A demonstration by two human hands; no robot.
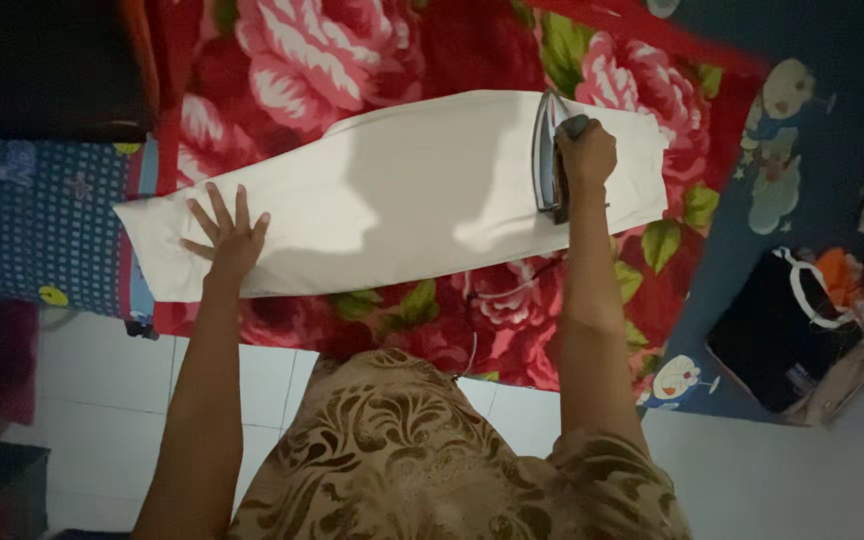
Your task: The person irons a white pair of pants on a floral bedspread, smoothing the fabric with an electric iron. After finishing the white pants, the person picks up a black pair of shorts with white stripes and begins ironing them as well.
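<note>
Nearest the person: brown patterned sleeves, white tile floor. Left hand (224,238) lies flat, fingers spread wide, on the near left end of the white cloth (392,195). The cloth lies lengthwise across a red floral blanket (352,50). Right hand (586,152) grips the clothes iron (549,155), resting on the cloth's far right part.

Between the hands: bare white cloth (392,190), flat, open to pass.
At the right hand (586,152): iron (549,155) stands just left, blocking.
Left of the left hand (224,235): short cloth end, free.
Beyond both hands: flat floral blanket (352,50).
</note>
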